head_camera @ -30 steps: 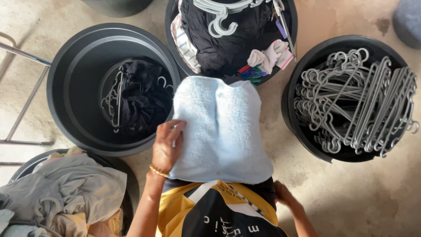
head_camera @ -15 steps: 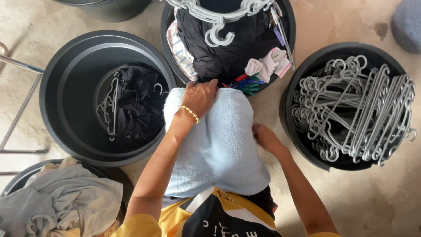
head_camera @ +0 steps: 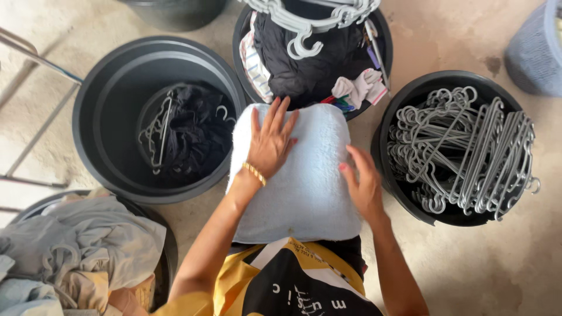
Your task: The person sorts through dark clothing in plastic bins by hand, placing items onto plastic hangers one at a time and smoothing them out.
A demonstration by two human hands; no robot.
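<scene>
**Both palms now flat on the folded towel**

The light-blue towel [head_camera: 298, 175] lies folded on the person's lap, and everything here sits around it. A second ago only the left hand was on its near left edge; half a second ago that hand had bunched its far end while the right came in. Now the left hand [head_camera: 271, 142] lies spread and flat on the towel's far left part, fingers splayed, gripping nothing — and the right hand [head_camera: 363, 186] rests open on the towel's right edge, also holding nothing. The cloth looks smoother and squarer than before, so I'd judge the fold is being pressed down rather than started

Just beyond the towel stands a black tub of dark clothes [head_camera: 313, 52] with pale hangers on top. Left of the towel, a big black tub [head_camera: 111, 105] holds one dark garment on a hanger. Right of it, another tub is full of grey hangers [head_camera: 462, 155]. Near left of the towel, a heap of grey and beige laundry [head_camera: 76, 251] — untouched
</scene>
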